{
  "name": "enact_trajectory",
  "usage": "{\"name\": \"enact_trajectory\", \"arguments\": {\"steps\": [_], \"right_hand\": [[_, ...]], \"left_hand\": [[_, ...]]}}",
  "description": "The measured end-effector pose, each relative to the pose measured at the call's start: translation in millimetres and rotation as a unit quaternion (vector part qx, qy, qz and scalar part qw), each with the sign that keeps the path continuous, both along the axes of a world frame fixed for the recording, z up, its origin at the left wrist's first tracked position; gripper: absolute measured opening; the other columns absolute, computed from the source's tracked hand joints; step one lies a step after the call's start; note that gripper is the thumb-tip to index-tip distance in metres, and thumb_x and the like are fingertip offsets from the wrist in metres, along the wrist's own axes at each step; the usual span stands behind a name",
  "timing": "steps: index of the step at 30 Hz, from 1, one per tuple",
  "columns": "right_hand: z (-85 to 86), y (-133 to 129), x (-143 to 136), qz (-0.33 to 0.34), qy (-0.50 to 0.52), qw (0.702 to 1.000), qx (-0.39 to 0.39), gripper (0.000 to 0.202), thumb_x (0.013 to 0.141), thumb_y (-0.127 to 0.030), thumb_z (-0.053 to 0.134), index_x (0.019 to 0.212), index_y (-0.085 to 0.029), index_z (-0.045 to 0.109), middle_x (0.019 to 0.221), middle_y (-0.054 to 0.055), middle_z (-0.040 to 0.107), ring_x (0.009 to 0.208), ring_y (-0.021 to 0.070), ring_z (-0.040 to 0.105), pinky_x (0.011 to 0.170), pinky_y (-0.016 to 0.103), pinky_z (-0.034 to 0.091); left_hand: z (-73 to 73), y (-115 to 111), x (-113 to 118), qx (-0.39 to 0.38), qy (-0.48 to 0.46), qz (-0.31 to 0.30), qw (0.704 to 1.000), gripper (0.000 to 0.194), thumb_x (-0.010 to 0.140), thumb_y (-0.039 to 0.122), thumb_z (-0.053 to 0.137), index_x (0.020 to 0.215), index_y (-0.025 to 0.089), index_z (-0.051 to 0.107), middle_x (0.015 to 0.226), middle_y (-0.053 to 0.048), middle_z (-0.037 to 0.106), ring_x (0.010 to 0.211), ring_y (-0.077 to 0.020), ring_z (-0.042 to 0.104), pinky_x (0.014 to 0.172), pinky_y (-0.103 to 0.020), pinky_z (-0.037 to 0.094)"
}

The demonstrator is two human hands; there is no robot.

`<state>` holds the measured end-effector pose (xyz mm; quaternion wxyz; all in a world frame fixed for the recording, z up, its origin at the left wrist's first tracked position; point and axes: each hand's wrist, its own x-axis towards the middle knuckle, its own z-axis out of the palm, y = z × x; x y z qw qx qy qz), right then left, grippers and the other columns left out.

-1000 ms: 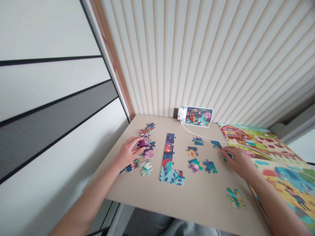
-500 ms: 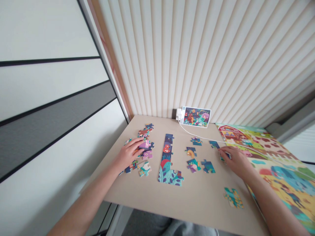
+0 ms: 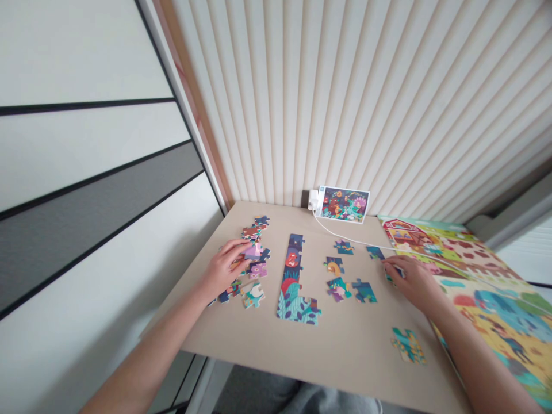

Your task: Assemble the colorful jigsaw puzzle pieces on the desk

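On the left of the table, my left hand [image 3: 224,267] has its fingers closed on a pink-purple puzzle piece [image 3: 254,250] above a loose heap of pieces. Close by lie a purple piece [image 3: 257,269] and a teal-and-white piece [image 3: 253,294]. My right hand [image 3: 407,279] rests at the table's right, its bent fingers on a puzzle piece [image 3: 390,278] that they mostly cover. Just beyond those fingertips is a dark blue piece [image 3: 375,253]. Between the hands stands a joined L-shaped strip of puzzle [image 3: 291,282], with several loose pieces [image 3: 364,291] to its right.
A picture card [image 3: 345,204] leans at the back beside a white plug [image 3: 313,199]. Its white cable [image 3: 345,237] runs rightward across farm-animal puzzle boards [image 3: 487,305]. One teal-and-yellow piece [image 3: 409,346] lies near the front right. Pleated blinds [image 3: 302,103] rise behind the table.
My left hand has shifted very slightly, with the pink-purple piece tilting a little in its fingers. The right hand has stayed in place.
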<state>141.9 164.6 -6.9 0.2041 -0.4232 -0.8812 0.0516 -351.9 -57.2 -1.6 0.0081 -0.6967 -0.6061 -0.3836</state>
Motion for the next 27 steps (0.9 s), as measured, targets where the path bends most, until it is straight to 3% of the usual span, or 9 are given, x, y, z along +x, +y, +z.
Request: {"name": "enact_trajectory", "arguments": {"steps": [4,8,12,15,17,21,24,27], "right_hand": [[-0.4,1.0,0.2,0.000,0.000,1.000,0.003,0.036,0.095,-0.043,0.047,0.097,-0.021,0.075,0.103,0.011,0.075,0.096,0.0288,0.068,0.089,0.041,0.050],[-0.6,1.4,-0.5,0.001,0.004,1.000,0.005,0.036,0.094,-0.043,0.048,0.095,-0.020,0.076,0.102,0.011,0.076,0.095,0.0282,0.068,0.089,0.041,0.050],[1.3,-2.4,-2.4,0.001,0.015,1.000,0.003,0.035,0.095,-0.042,0.048,0.094,-0.021,0.076,0.103,0.011,0.075,0.096,0.0277,0.068,0.091,0.042,0.050],[10.1,-8.9,-6.5,-0.008,0.060,0.998,0.018,0.034,0.096,-0.042,0.048,0.098,-0.020,0.075,0.108,0.011,0.074,0.101,0.0278,0.067,0.094,0.043,0.051],[22.8,-16.9,-12.8,-0.004,0.091,0.996,0.020,0.034,0.097,-0.041,0.047,0.103,-0.021,0.074,0.112,0.011,0.072,0.106,0.0279,0.066,0.093,0.043,0.053],[60.1,-52.1,-37.0,0.029,0.112,0.993,-0.011,0.033,0.098,-0.042,0.048,0.105,-0.024,0.075,0.116,0.012,0.071,0.109,0.0290,0.066,0.084,0.040,0.059],[82.0,-100.8,-61.0,0.091,0.109,0.986,-0.088,0.030,0.099,-0.040,0.049,0.107,-0.026,0.074,0.118,0.010,0.071,0.112,0.0287,0.065,0.078,0.037,0.061],[85.4,-158.5,-82.2,0.130,0.112,0.971,-0.166,0.029,0.100,-0.036,0.050,0.119,-0.030,0.070,0.122,0.008,0.070,0.116,0.0279,0.065,0.094,0.042,0.058]], "left_hand": [[10.3,-4.7,1.4,0.033,0.016,0.002,0.999,0.032,0.094,0.030,0.063,0.126,0.024,0.061,0.123,-0.009,0.060,0.116,-0.0231,0.062,0.104,-0.042,0.052],[25.6,-24.3,16.1,0.052,-0.003,-0.014,0.999,0.031,0.090,0.026,0.070,0.121,0.024,0.065,0.121,-0.008,0.062,0.114,-0.0227,0.062,0.102,-0.040,0.052],[32.7,-56.1,56.3,0.013,-0.022,-0.091,0.995,0.037,0.090,0.023,0.071,0.126,0.025,0.062,0.125,-0.010,0.063,0.117,-0.0236,0.062,0.102,-0.039,0.052],[25.3,-75.7,92.4,-0.020,-0.015,-0.131,0.991,0.043,0.093,0.021,0.067,0.134,0.026,0.057,0.128,-0.011,0.062,0.120,-0.0239,0.060,0.103,-0.040,0.052],[16.3,-82.7,111.5,-0.031,-0.026,-0.119,0.992,0.047,0.094,0.021,0.065,0.139,0.026,0.053,0.130,-0.012,0.062,0.122,-0.0238,0.059,0.104,-0.040,0.052],[3.5,-85.3,132.4,-0.026,-0.075,-0.079,0.994,0.053,0.094,0.023,0.065,0.144,0.027,0.046,0.131,-0.011,0.064,0.124,-0.0236,0.060,0.105,-0.041,0.052],[4.2,-84.2,140.4,-0.037,-0.103,-0.072,0.991,0.054,0.093,0.024,0.066,0.143,0.028,0.046,0.132,-0.009,0.064,0.124,-0.0228,0.060,0.105,-0.040,0.053],[8.4,-84.0,149.9,-0.036,-0.110,-0.092,0.989,0.053,0.093,0.025,0.067,0.143,0.029,0.046,0.132,-0.010,0.064,0.124,-0.0232,0.060,0.104,-0.040,0.054]]}}
